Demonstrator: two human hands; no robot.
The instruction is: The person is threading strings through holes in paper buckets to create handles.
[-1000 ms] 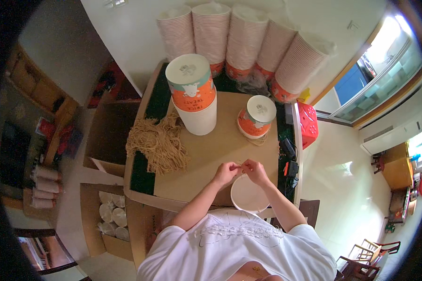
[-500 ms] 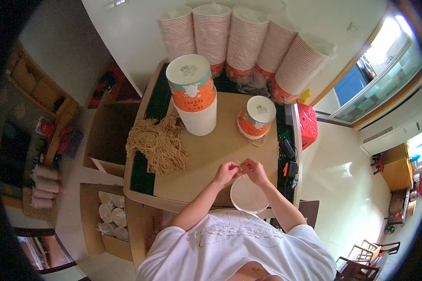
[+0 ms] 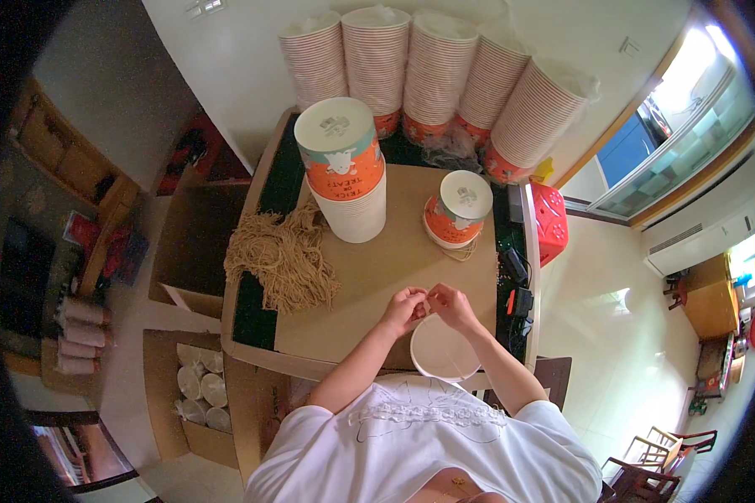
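Observation:
My left hand [image 3: 406,308] and my right hand [image 3: 451,307] meet over the far rim of a white paper bucket [image 3: 445,348], fingertips pinched close together. Between them is a thin cord, mostly hidden by the fingers; a faint strand shows inside the bucket. The bucket stands open side up at the table's near edge, against my shirt. Left of my hands lies a loose heap of tan twine cords [image 3: 283,258]. Beyond them, an upside-down orange printed bucket [image 3: 455,220] has tan cord at its base. A taller stack of upturned buckets [image 3: 344,172] rises behind the heap.
Several tall wrapped stacks of buckets [image 3: 442,71] line the wall at the table's back. Black chargers and cables [image 3: 518,285] lie along the right edge. A red stool [image 3: 549,222] stands beyond it. On the floor at left, an open carton [image 3: 166,394] holds wrapped white items.
My fingers have shifted slightly and closed nearer together; the cord end that stuck up between them no longer shows clearly. The buckets and twine heap stay in place.

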